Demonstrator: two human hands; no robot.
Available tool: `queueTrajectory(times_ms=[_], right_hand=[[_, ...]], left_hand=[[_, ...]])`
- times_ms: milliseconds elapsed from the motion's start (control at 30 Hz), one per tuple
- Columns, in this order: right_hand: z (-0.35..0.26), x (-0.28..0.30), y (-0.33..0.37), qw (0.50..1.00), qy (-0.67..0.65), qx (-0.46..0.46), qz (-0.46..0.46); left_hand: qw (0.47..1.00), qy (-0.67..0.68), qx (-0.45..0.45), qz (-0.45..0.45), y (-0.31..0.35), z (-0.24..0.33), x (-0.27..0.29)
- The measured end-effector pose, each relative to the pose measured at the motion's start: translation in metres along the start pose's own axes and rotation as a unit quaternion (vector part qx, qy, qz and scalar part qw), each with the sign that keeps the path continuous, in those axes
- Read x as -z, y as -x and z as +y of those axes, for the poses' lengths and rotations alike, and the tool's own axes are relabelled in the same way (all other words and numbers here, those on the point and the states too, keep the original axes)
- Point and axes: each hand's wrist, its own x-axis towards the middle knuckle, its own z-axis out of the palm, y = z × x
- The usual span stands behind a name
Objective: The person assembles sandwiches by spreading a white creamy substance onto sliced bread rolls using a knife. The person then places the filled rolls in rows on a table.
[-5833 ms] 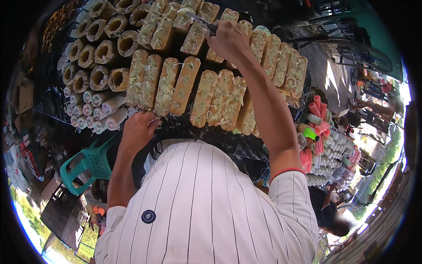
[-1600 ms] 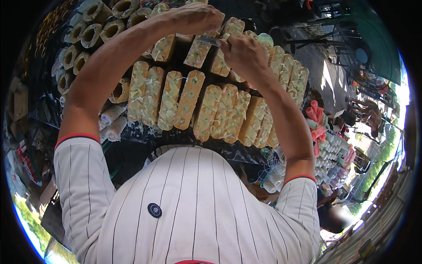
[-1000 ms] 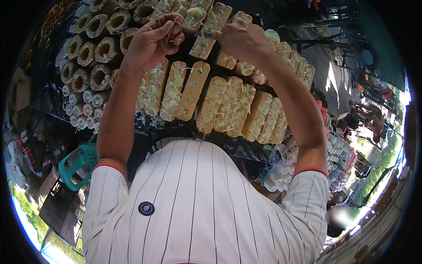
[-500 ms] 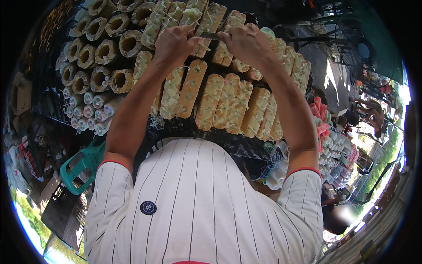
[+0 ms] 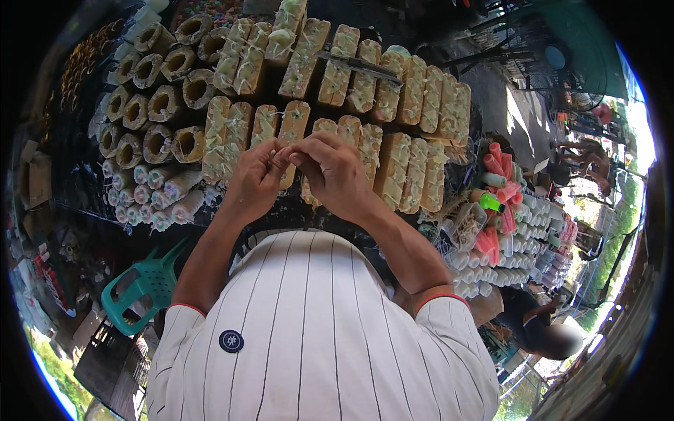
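Observation:
My left hand (image 5: 256, 179) and my right hand (image 5: 330, 168) meet before my chest, fingertips pinched close together. Whatever they hold, if anything, is too small or hidden to make out. Just beyond and below them stand upright tan oblong blocks (image 5: 393, 172) in a near row, their tops streaked with pale, waxy-looking drips and strips. A far row of similar blocks (image 5: 303, 59) stands behind. Across the tops of the far row lies a long, flat dark tool (image 5: 361, 67), like a blade, apart from both hands.
Hollow tan tubes (image 5: 166, 104) are stacked at the left, above a pile of thin whitish rolls (image 5: 165, 193). A green plastic chair (image 5: 144, 288) stands lower left. Pink rolls (image 5: 500, 161), a green-capped bottle (image 5: 491, 203) and white cylinders (image 5: 537, 235) are at right. Another person (image 5: 537, 326) is lower right.
Both hands have drawn back toward my chest from the far row and come together. The dark tool that was between them now lies on the far blocks.

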Motion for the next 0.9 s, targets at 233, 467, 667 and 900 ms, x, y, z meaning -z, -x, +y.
queueTrajectory(times_ms=[233,467,667,900], right_hand=[[-0.015,-0.031,0.045,0.994,0.103,0.004,-0.023],[-0.005,-0.049,0.106,0.94,-0.089,-0.298,-0.139],[0.038,-0.077,0.161,0.968,-0.11,-0.224,-0.031],[0.087,-0.062,0.221,0.94,-0.1,-0.326,0.026]], left_hand=[[0.993,-0.039,-0.07,0.081,0.055,-0.029,-0.018],[0.994,-0.051,-0.096,0.028,0.099,-0.078,-0.039],[0.847,0.484,0.218,0.006,0.109,-0.144,-0.106],[0.967,0.213,0.109,0.088,0.123,-0.157,-0.189]])
